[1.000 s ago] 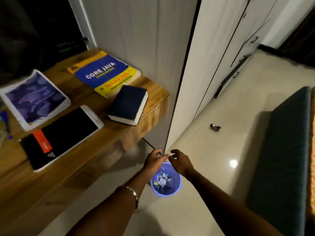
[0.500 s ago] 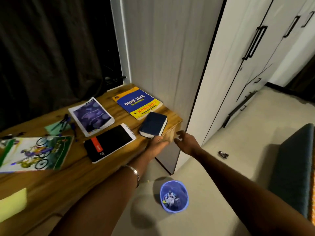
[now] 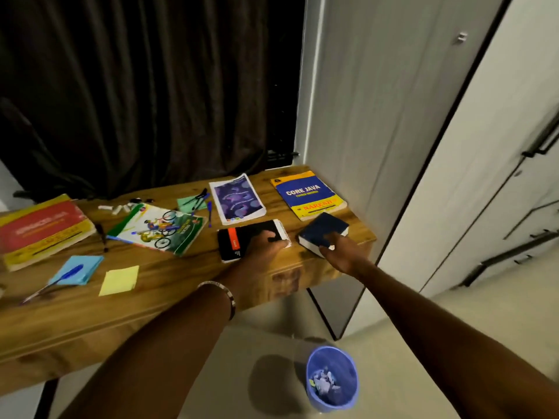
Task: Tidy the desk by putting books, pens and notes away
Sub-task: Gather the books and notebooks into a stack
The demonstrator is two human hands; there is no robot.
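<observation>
Left hand (image 3: 266, 247) lies on the black spiral notebook (image 3: 242, 238) at frame centre, fingers curled over its right edge w/ the binding; right hand (image 3: 340, 252) grips the near corner of the small navy book (image 3: 322, 231), thumb on top, just right of centre at the desk (image 3: 181, 291) edge; CORE JAVA book (image 3: 308, 195) just behind it; purple booklet (image 3: 237, 198) & cycling book (image 3: 160, 228) centre-left; red book (image 3: 39, 228) far left; blue pen (image 3: 63, 278) on blue notes (image 3: 87, 264), yellow notes (image 3: 119, 279) beside them, lower left; blue bin (image 3: 331, 378) on floor, lower right.
</observation>
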